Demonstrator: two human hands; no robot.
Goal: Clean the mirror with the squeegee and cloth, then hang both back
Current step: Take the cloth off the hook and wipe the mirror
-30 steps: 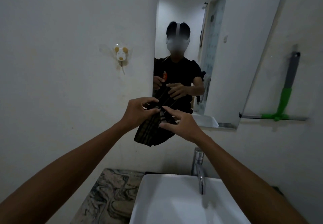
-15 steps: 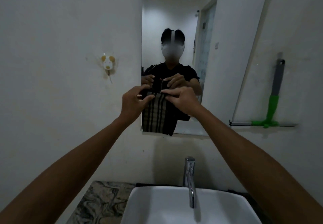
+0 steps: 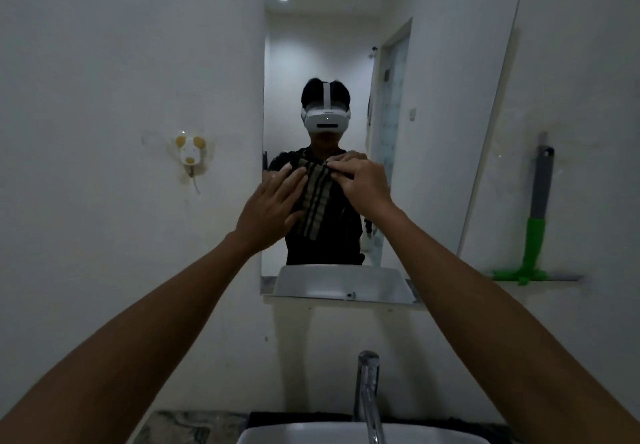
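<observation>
A dark striped cloth [image 3: 316,201] hangs folded in front of the mirror [image 3: 450,114]. My right hand [image 3: 363,189] pinches its top edge. My left hand [image 3: 273,209] lies against the cloth's left side with fingers spread and mostly flat. The squeegee [image 3: 536,222], grey handle above, green neck and blade below, hangs on the wall to the right of the mirror. A small white and yellow wall hook [image 3: 189,152] sits on the wall left of the mirror, with nothing on it.
A white basin [image 3: 311,436] with a chrome tap [image 3: 369,395] stands below. A marbled counter [image 3: 180,428] lies left of the basin. The mirror reflects a person in dark clothes and a doorway behind.
Both hands have lifted the cloth higher against the mirror. The left hand's fingers have spread flat on the cloth. The view has tilted up, showing more of the mirror.
</observation>
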